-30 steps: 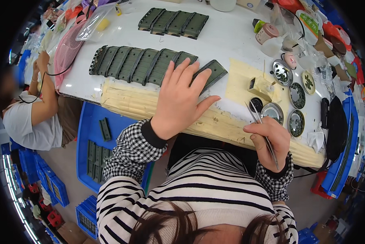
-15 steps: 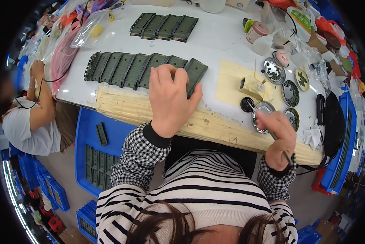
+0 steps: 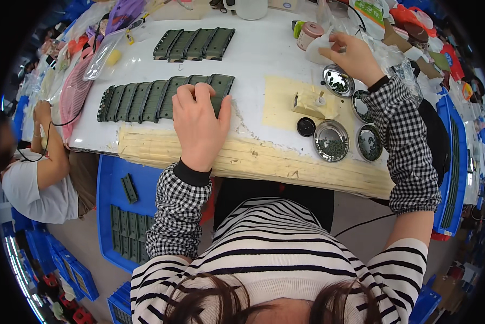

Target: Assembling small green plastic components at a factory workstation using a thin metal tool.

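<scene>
On the white table a row of dark green ribbed strips (image 3: 145, 101) lies side by side. My left hand (image 3: 199, 124) is over the row's right end. Its fingers bend down onto the last green strip (image 3: 217, 96), with the thumb along its right edge; the fingertips are partly hidden. My right hand (image 3: 356, 59) is stretched to the far right beside a white bottle (image 3: 315, 52). Thumb and forefinger are apart and curved around the bottle's right side; firm contact cannot be made out. No tool shows in this hand.
Round metal dishes (image 3: 330, 141) of small dark green parts stand at right, near a black lid (image 3: 305, 127) and a paper-wrapped block (image 3: 307, 104). A shorter strip group (image 3: 194, 44) lies farther back. A blue bin (image 3: 105, 216) is below left; a person (image 3: 40, 178) sits left.
My right hand has left the near metal dish and gone up to the white bottle; the thin metal tool it held is out of sight. My left hand stays at the strips. The view has shifted.
</scene>
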### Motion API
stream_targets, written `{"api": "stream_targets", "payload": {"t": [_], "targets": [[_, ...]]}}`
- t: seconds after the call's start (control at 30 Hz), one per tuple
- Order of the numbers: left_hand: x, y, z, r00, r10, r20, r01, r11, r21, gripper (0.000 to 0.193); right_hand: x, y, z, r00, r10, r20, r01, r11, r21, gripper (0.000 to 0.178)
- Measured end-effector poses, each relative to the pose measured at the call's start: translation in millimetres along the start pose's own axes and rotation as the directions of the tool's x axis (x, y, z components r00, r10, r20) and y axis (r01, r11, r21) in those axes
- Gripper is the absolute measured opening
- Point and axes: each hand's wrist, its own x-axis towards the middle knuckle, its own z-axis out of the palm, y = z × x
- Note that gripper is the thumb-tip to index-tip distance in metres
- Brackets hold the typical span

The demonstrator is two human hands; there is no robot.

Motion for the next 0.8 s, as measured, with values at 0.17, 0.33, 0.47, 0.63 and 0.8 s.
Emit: {"api": "stream_targets", "payload": {"t": [0.17, 0.33, 0.47, 0.63, 0.8], "targets": [[1, 3, -3, 0.993, 0.074, -0.097, -0.079, 0.996, -0.042, 0.036, 10, -6, 6, 0.994, 0.029, 0.104, -0.023, 0.998, -0.055, 0.051], [-3, 2, -2, 0.992, 0.059, -0.107, -0.069, 0.993, -0.094, 0.035, 5, -5, -5, 0.999, -0.018, -0.030, 0.020, 0.995, 0.093, 0.046], [-3, 2, -4, 0.993, 0.049, -0.104, -0.064, 0.987, -0.145, 0.035, -50, -26, -46, 0.997, 0.030, -0.065, 0.016, 0.791, 0.612, 0.040], [-3, 4, -5, 0.995, 0.030, -0.097, -0.048, 0.981, -0.186, 0.034, -123, -56, -89, 1.000, -0.019, 0.003, 0.018, 0.967, 0.253, 0.030], [-2, 2, -4, 0.997, 0.010, -0.074, -0.027, 0.972, -0.233, 0.033, -142, -55, -88, 0.981, -0.193, -0.035, 0.176, 0.945, -0.278, 0.045]]}}
